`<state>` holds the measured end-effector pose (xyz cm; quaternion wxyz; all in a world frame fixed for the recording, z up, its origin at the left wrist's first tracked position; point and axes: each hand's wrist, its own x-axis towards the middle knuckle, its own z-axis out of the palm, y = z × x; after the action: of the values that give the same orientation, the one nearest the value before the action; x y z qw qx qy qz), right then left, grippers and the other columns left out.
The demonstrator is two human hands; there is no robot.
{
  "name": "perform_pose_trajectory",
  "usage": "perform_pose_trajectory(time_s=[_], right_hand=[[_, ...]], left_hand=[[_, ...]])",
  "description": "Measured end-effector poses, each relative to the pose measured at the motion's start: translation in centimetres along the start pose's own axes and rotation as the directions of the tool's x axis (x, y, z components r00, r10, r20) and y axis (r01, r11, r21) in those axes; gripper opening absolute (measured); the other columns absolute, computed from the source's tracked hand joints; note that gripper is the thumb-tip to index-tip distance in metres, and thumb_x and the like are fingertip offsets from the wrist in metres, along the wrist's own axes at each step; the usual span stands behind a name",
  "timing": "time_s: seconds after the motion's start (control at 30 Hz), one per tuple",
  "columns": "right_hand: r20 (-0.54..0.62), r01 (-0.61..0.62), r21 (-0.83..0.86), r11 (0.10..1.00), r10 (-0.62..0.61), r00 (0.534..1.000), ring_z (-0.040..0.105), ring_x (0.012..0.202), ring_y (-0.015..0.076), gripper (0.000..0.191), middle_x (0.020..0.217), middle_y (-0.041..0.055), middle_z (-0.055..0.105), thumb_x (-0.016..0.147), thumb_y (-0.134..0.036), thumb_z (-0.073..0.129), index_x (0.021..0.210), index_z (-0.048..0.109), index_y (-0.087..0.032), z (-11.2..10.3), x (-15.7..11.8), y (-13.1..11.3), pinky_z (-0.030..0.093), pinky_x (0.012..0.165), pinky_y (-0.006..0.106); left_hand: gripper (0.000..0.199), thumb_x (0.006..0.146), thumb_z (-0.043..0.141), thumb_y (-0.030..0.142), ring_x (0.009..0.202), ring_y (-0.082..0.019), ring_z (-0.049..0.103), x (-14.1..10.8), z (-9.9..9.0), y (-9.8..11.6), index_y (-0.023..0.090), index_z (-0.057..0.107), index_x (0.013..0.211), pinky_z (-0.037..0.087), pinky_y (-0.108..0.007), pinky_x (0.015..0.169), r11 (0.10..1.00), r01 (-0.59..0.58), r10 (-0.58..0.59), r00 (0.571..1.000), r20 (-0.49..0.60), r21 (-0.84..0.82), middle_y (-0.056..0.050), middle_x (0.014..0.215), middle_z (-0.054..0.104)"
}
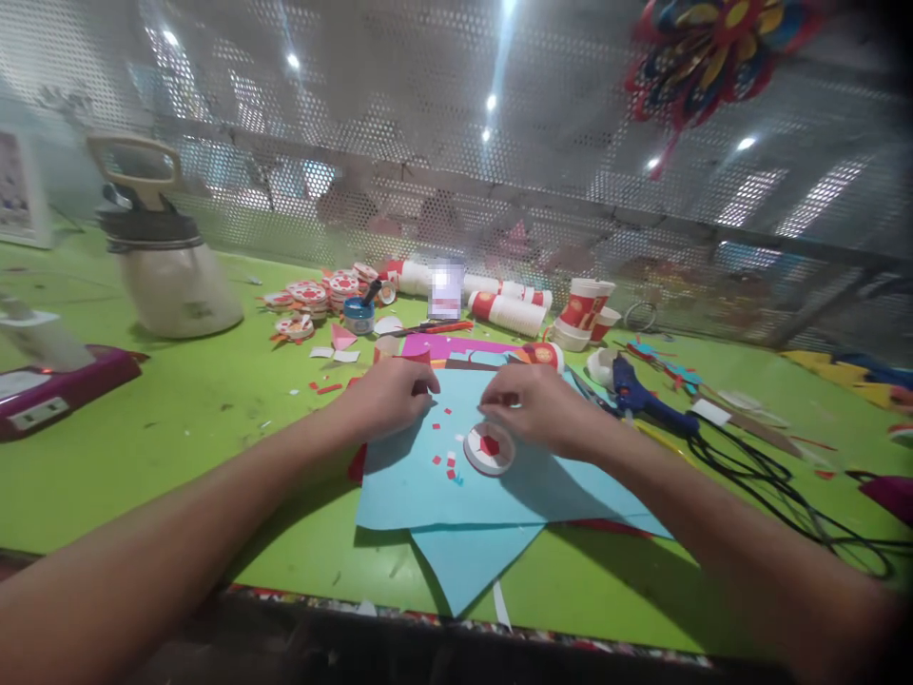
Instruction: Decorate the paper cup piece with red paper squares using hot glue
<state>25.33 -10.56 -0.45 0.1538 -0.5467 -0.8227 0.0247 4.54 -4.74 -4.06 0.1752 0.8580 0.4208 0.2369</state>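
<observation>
Two bare hands rest on two overlapping sheets of light blue paper at the near edge of the green table. The left hand lies knuckles up with fingers curled over something red; whether it grips it I cannot tell. The right hand has its fingertips pinched together just above one round white paper disc with a red square at its centre, which lies flat on the upper blue sheet; what the pinch holds is too small to tell. About six tiny red paper scraps dot the sheet between the hands. Beyond stand a stack of red-and-white paper cups, several cups lying on their sides, a small blue glue pot, and a white jug with a tan handle. A blue glue gun with black cable lies right of the sheets.
</observation>
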Motion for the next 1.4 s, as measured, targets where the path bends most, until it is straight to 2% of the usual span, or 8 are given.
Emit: perform_pose_trajectory(time_s=[0.23,0.57,0.83,1.03,1.13,1.23,1.3,1.4], right_hand=[[0.259,0.139,-0.141,0.98,-0.099,0.961,0.065,0.081,0.0159,0.008,0.085,0.0004,0.07,0.088,-0.022,0.068,0.083,0.069,-0.016,1.5,2.7,-2.5,0.052,0.074,0.033],[0.317,0.265,-0.36,0.894,-0.15,0.937,0.059,0.068,0.0158,0.015,0.073,0.0012,0.066,0.084,-0.01,0.062,0.071,0.066,-0.015,2.7,2.6,-4.7,0.042,0.061,0.029],[0.214,0.308,-0.303,0.902,-0.25,0.944,0.058,0.066,0.0174,0.017,0.072,0.0054,0.07,0.078,-0.005,0.06,0.072,0.072,-0.014,2.9,2.6,-4.1,0.034,0.056,0.028],[-0.084,0.223,-0.192,0.956,-0.243,0.966,0.058,0.063,0.0136,0.018,0.071,0.004,0.07,0.083,-0.004,0.058,0.077,0.073,-0.013,-0.2,1.0,-2.7,0.041,0.06,0.025],[-0.224,0.24,-0.174,0.955,-0.276,0.935,0.059,0.069,0.0171,0.019,0.073,0.0066,0.068,0.088,-0.009,0.056,0.075,0.07,-0.013,-0.7,-0.3,-2.6,0.044,0.066,0.029],[-0.295,0.277,-0.165,0.947,-0.315,0.902,0.057,0.073,0.0207,0.024,0.075,0.0095,0.066,0.092,-0.012,0.053,0.074,0.069,-0.015,-0.2,-1.1,-2.6,0.044,0.068,0.033],[-0.331,0.296,-0.149,0.944,-0.33,0.884,0.055,0.073,0.0217,0.027,0.075,0.0098,0.066,0.094,-0.013,0.05,0.075,0.068,-0.016,0.3,-1.4,-2.6,0.044,0.068,0.035],[-0.392,0.311,-0.094,0.946,-0.323,0.862,0.055,0.074,0.0222,0.026,0.076,0.0099,0.066,0.095,-0.014,0.049,0.077,0.069,-0.017,0.8,-1.5,-2.4,0.044,0.069,0.036]], left_hand=[[0.021,0.073,0.056,0.015,0.068,-0.019,0.065,-0.1,0.0,-0.4,0.017,0.075,0.08,0.041,-0.026,0.06,0.991,-0.08,0.071,0.993,0.091,0.105,-0.005,0.077,0.075],[0.018,0.073,0.055,0.015,0.061,-0.018,0.059,-0.2,0.2,-0.2,0.018,0.073,0.074,0.035,-0.026,0.054,0.987,-0.072,0.059,0.994,0.091,0.142,-0.005,0.068,0.07],[0.015,0.07,0.056,0.013,0.061,-0.017,0.056,-0.3,0.2,-0.1,0.017,0.071,0.069,0.038,-0.026,0.057,0.999,-0.028,0.025,0.997,0.068,0.036,-0.003,0.062,0.066],[0.023,0.083,0.053,0.025,0.058,-0.015,0.06,-0.6,-1.0,1.9,0.013,0.07,0.072,0.046,-0.025,0.056,0.966,0.047,-0.007,0.988,0.157,-0.256,-0.004,0.065,0.069],[0.028,0.089,0.049,0.026,0.063,-0.013,0.063,-1.2,-1.4,3.1,0.011,0.07,0.077,0.051,-0.024,0.06,0.87,0.102,0.022,0.969,0.244,-0.483,-0.006,0.075,0.072],[0.021,0.086,0.056,0.021,0.069,-0.013,0.064,-1.6,-1.2,3.5,0.011,0.069,0.073,0.052,-0.025,0.066,0.553,0.245,0.044,0.946,0.322,-0.797,-0.006,0.074,0.071],[0.02,0.085,0.059,0.018,0.07,-0.013,0.064,-1.6,-0.9,3.4,0.011,0.069,0.07,0.052,-0.026,0.068,0.399,0.288,0.065,0.938,0.34,-0.871,-0.006,0.073,0.07],[0.019,0.087,0.062,0.021,0.071,-0.013,0.064,-1.5,-0.5,3.0,0.011,0.072,0.074,0.052,-0.027,0.071,0.31,0.286,0.088,0.941,0.327,-0.907,-0.006,0.075,0.071]])
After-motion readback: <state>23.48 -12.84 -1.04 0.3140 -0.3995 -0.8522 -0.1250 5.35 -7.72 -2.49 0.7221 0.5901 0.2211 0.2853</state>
